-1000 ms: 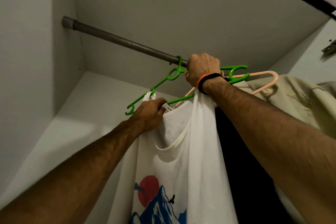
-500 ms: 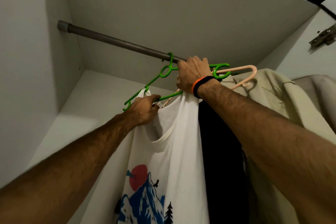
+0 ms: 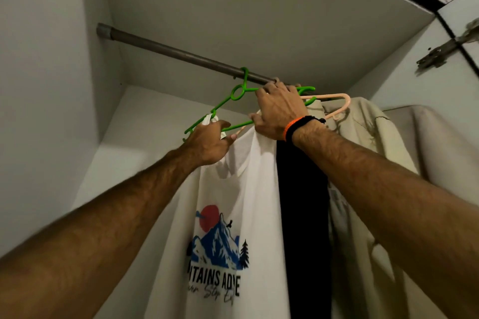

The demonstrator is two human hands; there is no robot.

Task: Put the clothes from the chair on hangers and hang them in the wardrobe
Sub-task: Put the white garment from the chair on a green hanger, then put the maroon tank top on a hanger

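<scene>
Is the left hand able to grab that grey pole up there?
Probably yes. The left hand holds the white T-shirt just below the rail, and the rail's left stretch is bare, with nothing in between.

The rail (image 3: 181, 53) runs bare from the left wardrobe wall (image 3: 46, 85) to the green hanger's hook (image 3: 244, 75), with open room below and behind it there. To the right the way is packed: white printed T-shirt (image 3: 233, 202), black garment (image 3: 303, 202), peach hanger (image 3: 339, 101) and beige shirts (image 3: 363, 137) hang close together. The wardrobe top (image 3: 233, 8) sits just above the rail.
</scene>
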